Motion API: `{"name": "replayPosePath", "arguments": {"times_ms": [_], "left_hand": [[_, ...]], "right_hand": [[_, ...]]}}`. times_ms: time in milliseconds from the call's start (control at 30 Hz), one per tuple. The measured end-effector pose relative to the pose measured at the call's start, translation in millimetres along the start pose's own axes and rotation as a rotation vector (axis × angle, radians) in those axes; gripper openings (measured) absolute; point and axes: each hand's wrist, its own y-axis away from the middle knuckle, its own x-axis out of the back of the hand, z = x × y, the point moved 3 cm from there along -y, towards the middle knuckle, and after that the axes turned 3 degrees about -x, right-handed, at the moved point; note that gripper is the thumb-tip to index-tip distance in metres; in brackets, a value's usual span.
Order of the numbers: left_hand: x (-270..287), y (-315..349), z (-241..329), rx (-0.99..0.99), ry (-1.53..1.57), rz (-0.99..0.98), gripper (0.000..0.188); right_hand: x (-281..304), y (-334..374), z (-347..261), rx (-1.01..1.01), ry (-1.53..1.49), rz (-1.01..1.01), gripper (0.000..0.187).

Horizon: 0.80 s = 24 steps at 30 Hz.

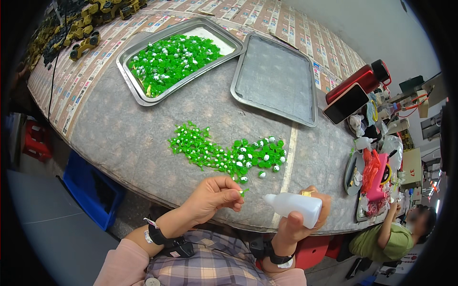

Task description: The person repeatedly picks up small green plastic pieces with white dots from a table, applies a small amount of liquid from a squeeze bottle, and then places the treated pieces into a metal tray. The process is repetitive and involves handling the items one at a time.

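Observation:
My left hand (217, 196) is closed in a pinch on a small green plastic piece (244, 192) near the table's front edge. In my right hand (305, 217) is a white squeeze bottle (296, 208), tipped on its side. Its pale nozzle (269, 198) points left toward the green piece, with a gap between them. Just beyond my hands lies a pile of small green pieces with white tips (195, 145). To its right, green pieces with white-and-black eyeballs (260, 153) are spread on the grey table cover.
A metal tray (143, 98) heaped with green pieces and eyeballs stands at the back left. Beside it is a grey metal tray (274, 78). A phone (347, 103) leans by a red flask (355, 82). Yellow toy vehicles (86, 45) crowd the far left; another person (393, 233) sits at right.

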Motion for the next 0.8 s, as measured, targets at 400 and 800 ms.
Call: {"name": "replayPosePath", "arguments": {"times_ms": [400, 800], "left_hand": [[-2.0, 0.9, 6.8, -0.24, -0.23, 0.086, 0.01], [-4.4, 2.6, 9.1, -0.259, -0.277, 0.083, 0.01]], "right_hand": [[7.9, 2.9, 5.4, 0.01, -0.135, 0.006, 0.051], [5.5, 4.3, 6.5, 0.014, -0.046, -0.029, 0.054]]}}
